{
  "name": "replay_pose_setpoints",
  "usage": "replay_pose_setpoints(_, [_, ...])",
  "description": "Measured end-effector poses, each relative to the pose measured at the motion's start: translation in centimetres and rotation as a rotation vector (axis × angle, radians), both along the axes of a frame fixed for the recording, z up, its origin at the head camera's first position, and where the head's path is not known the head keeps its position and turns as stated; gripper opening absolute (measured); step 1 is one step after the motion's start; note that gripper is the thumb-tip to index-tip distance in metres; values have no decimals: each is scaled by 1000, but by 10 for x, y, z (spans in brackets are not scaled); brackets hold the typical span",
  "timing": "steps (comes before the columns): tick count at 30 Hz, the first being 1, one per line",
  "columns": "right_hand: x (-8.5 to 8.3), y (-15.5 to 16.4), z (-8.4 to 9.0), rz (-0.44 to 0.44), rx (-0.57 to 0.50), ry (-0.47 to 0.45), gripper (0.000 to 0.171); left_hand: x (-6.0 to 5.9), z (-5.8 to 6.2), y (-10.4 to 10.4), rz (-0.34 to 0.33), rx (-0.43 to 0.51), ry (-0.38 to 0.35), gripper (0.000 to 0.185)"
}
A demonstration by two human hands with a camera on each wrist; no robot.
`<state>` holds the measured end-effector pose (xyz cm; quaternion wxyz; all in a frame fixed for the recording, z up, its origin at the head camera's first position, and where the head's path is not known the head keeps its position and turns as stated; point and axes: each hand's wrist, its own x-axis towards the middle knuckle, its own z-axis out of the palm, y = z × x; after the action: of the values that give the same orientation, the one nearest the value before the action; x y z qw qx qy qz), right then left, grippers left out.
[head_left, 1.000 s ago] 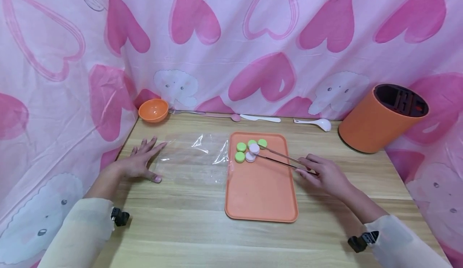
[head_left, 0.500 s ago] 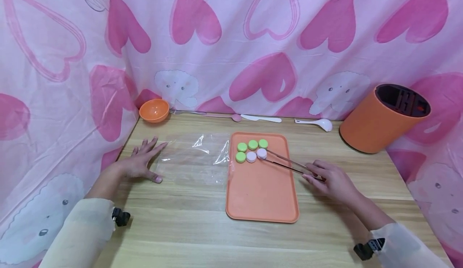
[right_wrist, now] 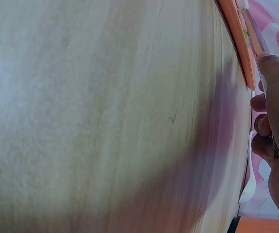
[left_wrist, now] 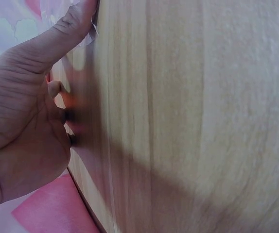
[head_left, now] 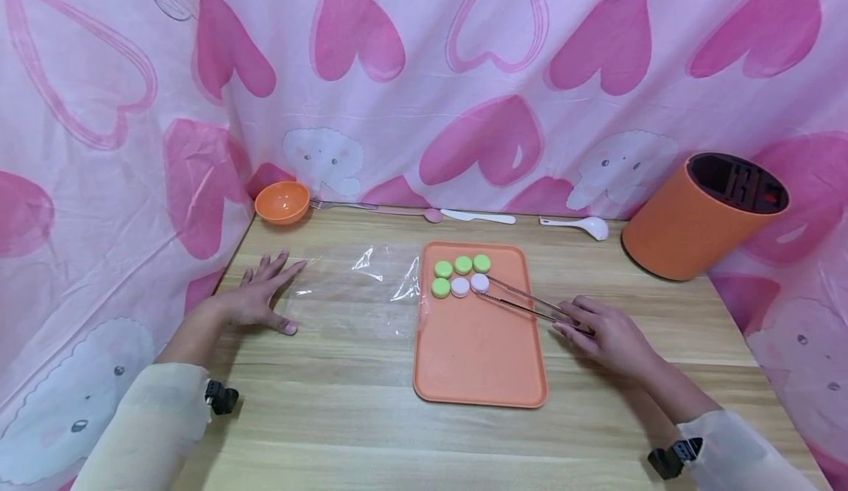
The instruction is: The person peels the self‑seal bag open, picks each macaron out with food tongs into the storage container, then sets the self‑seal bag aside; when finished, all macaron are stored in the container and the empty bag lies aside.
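My right hand (head_left: 606, 333) grips metal tongs (head_left: 530, 307) that reach left over an orange tray (head_left: 480, 358). The tongs' tips stand slightly apart at a pale lilac macaron (head_left: 480, 283); whether they touch it is hard to tell. Left of it sits a second lilac macaron (head_left: 460, 287). Several green macarons, one at the left (head_left: 440, 288), line the back and left of the group. With fingers spread, my left hand (head_left: 257, 299) rests at the left end of a clear plastic bag (head_left: 358, 292), whose right edge meets the tray.
An orange bowl (head_left: 283, 203) stands at the back left. Along the back edge lie a fork (head_left: 341, 205), a pink spoon (head_left: 430, 215), a white knife (head_left: 478, 217) and a white ladle (head_left: 589, 227). At the back right stands an orange knife block (head_left: 692, 218).
The tongs carried the lilac macaron from above the group down to the right of the other lilac one. Their tips then spread a little. My left hand stayed put.
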<state>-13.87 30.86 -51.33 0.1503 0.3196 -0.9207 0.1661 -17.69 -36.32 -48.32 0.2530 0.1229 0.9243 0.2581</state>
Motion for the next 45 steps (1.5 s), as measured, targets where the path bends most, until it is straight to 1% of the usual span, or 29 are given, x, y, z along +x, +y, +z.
replay_pose_setpoints(8, [2, 1, 1, 1, -23, -13, 40, -2, 1, 1, 5, -3, -9, 136])
replay_pose_setpoints(11, [4, 4, 0, 2, -44, 2, 42, -3, 0, 2, -3, -1, -5, 136])
replay_pose_setpoints(13, [6, 7, 0, -11, -59, 30, 44, -3, -2, 2, -7, 2, -3, 136])
replay_pose_setpoints(15, [9, 12, -1, -42, -71, 65, 44, -4, -3, 2, -11, 2, -2, 136])
replay_pose_setpoints(18, [14, 18, -2, -133, -82, 111, 44, -5, -4, 1, -13, 7, -2, 136])
replay_pose_setpoints(24, [21, 27, -7, -331, -116, 110, 36, -4, -4, -4, 3, -11, -11, 137])
replay_pose_setpoints(28, [23, 34, -13, -461, -118, 76, 22, -4, -4, -6, 0, -11, -8, 137])
replay_pose_setpoints(31, [24, 36, -17, -537, -110, 43, 17, -4, -4, -6, -5, -14, -3, 136])
replay_pose_setpoints(34, [24, 36, -15, -597, -88, -14, 29, -5, -4, -5, -10, -12, 2, 136])
replay_pose_setpoints(37, [23, 35, -9, -651, -53, -114, 37, -4, -3, -3, -16, -8, 7, 135])
replay_pose_setpoints(42, [23, 30, -2, -678, -62, -207, 43, -4, 2, 1, -31, -29, 19, 136])
replay_pose_setpoints(45, [25, 27, -1, -686, -59, -248, 52, -5, 7, 3, -41, -45, 30, 135])
